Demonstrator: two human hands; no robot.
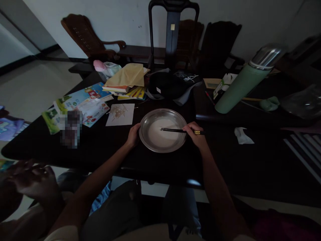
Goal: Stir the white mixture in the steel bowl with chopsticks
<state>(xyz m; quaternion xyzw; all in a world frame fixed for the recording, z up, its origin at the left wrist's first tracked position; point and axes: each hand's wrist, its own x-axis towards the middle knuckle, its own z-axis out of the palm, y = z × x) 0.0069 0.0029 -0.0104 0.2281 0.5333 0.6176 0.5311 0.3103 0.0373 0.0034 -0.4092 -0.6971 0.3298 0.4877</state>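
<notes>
A round metal basin (147,117) holding pale white liquid sits on the dark table (100,147) in front of me. My left hand (132,134) grips the basin's left rim, fingers curled on it. My right hand (195,134) is closed on a pair of dark chopsticks (173,130) at the basin's right rim. The chopsticks lie level, tips reaching over the white liquid near the basin's middle.
A green thermos (240,85) with a steel cap stands at the right, a crumpled tissue (242,135) below it. Books, packets and a white sheet with small sticks (120,113) lie to the left. Another person's hands (30,177) are at lower left. Chairs stand behind.
</notes>
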